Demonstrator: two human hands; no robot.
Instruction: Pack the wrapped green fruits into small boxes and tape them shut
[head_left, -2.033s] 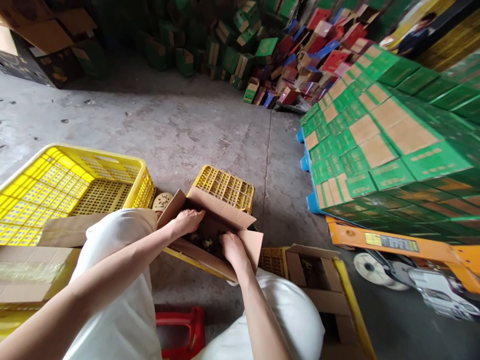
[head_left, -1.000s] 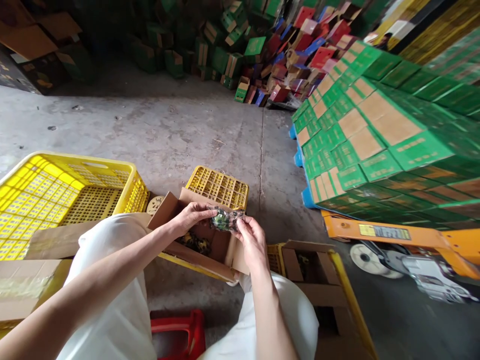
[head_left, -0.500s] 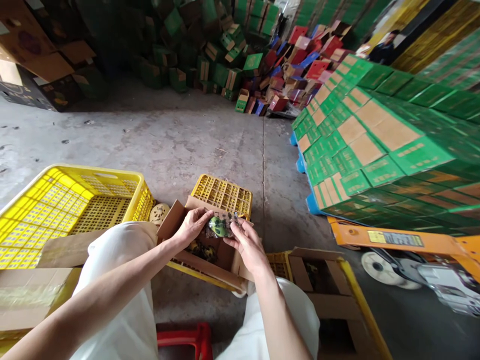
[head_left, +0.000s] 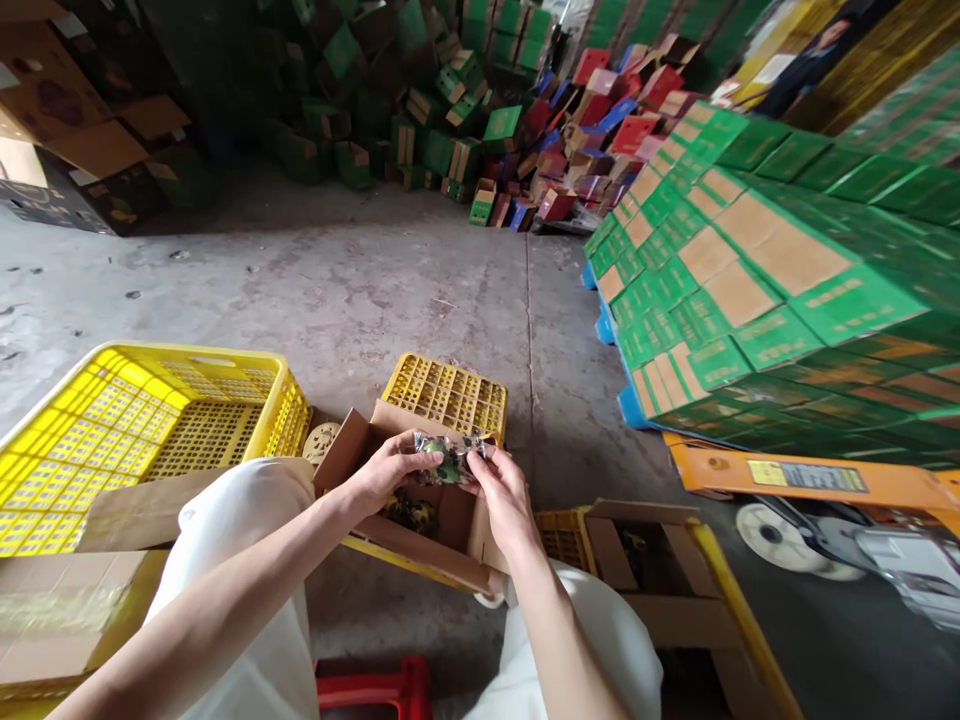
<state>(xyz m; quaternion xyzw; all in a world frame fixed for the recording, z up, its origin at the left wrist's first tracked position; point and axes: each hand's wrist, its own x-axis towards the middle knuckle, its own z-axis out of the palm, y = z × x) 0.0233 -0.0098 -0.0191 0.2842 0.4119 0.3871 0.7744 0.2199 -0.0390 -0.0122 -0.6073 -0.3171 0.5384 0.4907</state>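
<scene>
A small clear plastic packet with something green and dark inside (head_left: 451, 464) is held level over an open cardboard box (head_left: 347, 452). My left hand (head_left: 391, 468) pinches its left end between thumb and fingers. The right end is gripped by my right hand (head_left: 501, 492). Below the packet, several dark and yellowish wrapped pieces (head_left: 414, 512) lie in the box; my hands partly hide its inside. The box rests on an upturned yellow crate (head_left: 448, 392) between my knees.
A large yellow crate (head_left: 281, 405) stands on the left, beside a taped carton (head_left: 79, 600). Another open box (head_left: 667, 612) is by my right knee. Stacked green boxes (head_left: 750, 300) and an orange pallet jack (head_left: 806, 475) occupy the right. A person (head_left: 806, 65) is behind the stack.
The packet has tipped, so less of its green content shows. My left fingers have shifted along its left end, and the view has moved slightly.
</scene>
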